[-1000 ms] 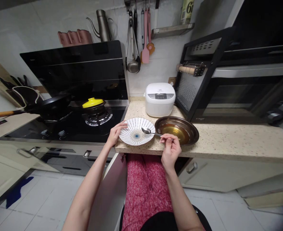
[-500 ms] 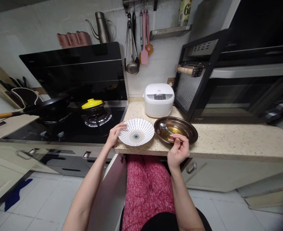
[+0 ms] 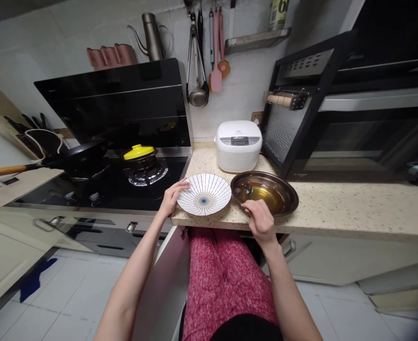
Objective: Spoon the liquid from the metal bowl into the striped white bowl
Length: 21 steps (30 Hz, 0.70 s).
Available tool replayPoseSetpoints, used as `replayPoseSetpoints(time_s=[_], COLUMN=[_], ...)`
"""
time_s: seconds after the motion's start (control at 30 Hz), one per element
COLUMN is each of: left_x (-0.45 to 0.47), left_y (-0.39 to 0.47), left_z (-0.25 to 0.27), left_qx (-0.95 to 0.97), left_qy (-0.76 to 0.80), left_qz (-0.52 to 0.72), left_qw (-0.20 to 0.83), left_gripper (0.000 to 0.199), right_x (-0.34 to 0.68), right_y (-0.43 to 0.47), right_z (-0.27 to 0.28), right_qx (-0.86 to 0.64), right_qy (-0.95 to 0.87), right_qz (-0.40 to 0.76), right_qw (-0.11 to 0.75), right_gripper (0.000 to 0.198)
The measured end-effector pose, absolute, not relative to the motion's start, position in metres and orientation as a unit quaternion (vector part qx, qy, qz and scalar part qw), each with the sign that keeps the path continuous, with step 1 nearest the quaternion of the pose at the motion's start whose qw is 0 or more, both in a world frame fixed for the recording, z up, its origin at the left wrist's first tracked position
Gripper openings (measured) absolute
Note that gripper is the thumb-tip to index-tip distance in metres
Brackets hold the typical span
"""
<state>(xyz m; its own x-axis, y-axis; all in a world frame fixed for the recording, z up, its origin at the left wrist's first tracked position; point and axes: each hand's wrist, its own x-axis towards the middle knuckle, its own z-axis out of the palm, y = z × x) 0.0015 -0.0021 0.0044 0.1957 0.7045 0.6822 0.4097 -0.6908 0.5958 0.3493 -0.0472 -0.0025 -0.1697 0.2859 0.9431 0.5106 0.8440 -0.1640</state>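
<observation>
A white plate [image 3: 212, 192] with dark lines radiating from a blue centre sits at the counter's front edge. My left hand [image 3: 172, 196] grips its left rim, fingers over the top and the thumb hidden. Just right of the plate is a wide dark metal bowl [image 3: 291, 198] holding clear yellowish liquid. My right hand [image 3: 261, 220] is closed over the bowl's near rim, pinching a metal spoon [image 3: 248, 189]. The spoon's head is in the bowl, at the left part of the liquid; most of its handle is hard to make out.
Behind the bowl stands a white rice cooker [image 3: 239, 150]. To the left, the stove carries a small pot with a yellow lid [image 3: 138, 152] and a black wok [image 3: 77, 154]. A black oven [image 3: 358, 147] stands at right. An open cabinet door [image 3: 164, 284] is below.
My right hand has turned palm-down, and the spoon's head has turned and sunk lower in the bowl. My left hand stays on the plate's rim. The view has shifted slightly.
</observation>
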Motion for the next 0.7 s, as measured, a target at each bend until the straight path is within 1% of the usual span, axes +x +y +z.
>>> replayPoseSetpoints(time_s=[0.27, 0.4, 0.57, 0.7], left_x=[0.002, 0.002, 0.003, 0.003], left_y=[-0.001, -0.002, -0.002, -0.002], left_z=[0.003, 0.003, 0.003, 0.003], left_qx=[0.757, 0.757, 0.757, 0.756], left_qy=[0.367, 0.367, 0.363, 0.36], left_qz=[0.522, 0.521, 0.523, 0.525], left_qw=[0.143, 0.145, 0.148, 0.152], left_gripper=[0.061, 0.06, 0.061, 0.062], right_x=[0.365, 0.37, 0.37, 0.369], right_y=[-0.046, -0.048, -0.051, -0.052], right_z=[0.003, 0.014, 0.022, 0.021], right_qx=[-0.23, -0.212, -0.186, -0.193], right_qy=[-0.822, -0.844, -0.848, -0.85], right_qz=[-0.113, -0.129, -0.161, -0.15], right_qw=[0.509, 0.476, 0.47, 0.467], right_gripper=[0.027, 0.03, 0.03, 0.03])
